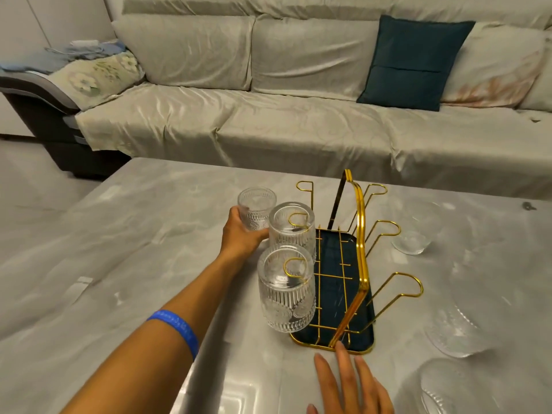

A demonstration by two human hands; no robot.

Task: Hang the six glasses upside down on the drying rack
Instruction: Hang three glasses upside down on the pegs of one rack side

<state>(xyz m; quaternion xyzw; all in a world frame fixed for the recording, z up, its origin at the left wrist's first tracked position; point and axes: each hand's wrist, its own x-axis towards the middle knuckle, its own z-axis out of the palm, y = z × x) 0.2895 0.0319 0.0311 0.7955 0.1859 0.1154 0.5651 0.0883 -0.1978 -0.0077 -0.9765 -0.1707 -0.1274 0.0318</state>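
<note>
On the table: gold wire drying rack (pixel 343 282) on a dark tray.
Left hand (pixel 242 231): closed round a ribbed glass (pixel 256 208), far left of the rack.
Right hand (pixel 349 386): open, fingers spread, one fingertip touching the rack's near edge.
Hung glasses: two upside down on left-side hooks, middle glass (pixel 291 231) and near glass (pixel 285 291).
Right of rack: loose glasses (pixel 412 239) on the table.

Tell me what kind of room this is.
Probably a home living room: a long covered sofa with a dark teal cushion stands behind a low marble-look table.
</note>
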